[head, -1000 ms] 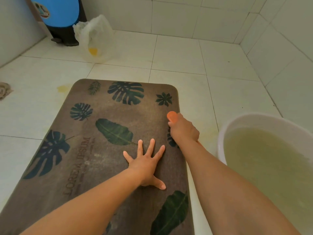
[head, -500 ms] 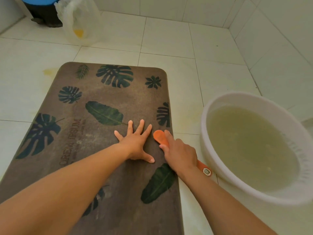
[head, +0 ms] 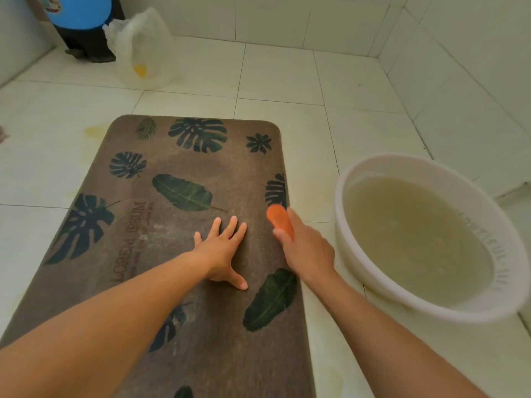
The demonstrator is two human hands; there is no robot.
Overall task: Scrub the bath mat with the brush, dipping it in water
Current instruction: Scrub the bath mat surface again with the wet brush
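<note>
A home bathroom: white tiled floor (head: 287,76) and walls (head: 474,81), water-filled basin (head: 350,173).

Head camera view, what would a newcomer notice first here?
The eye lands first on the brown bath mat with dark green leaf prints, lying on the pale tiled floor. The left hand is spread flat on its middle, while the right hand grips an orange brush at the mat's right edge. To the right of the mat stands a white basin full of murky water.
</note>
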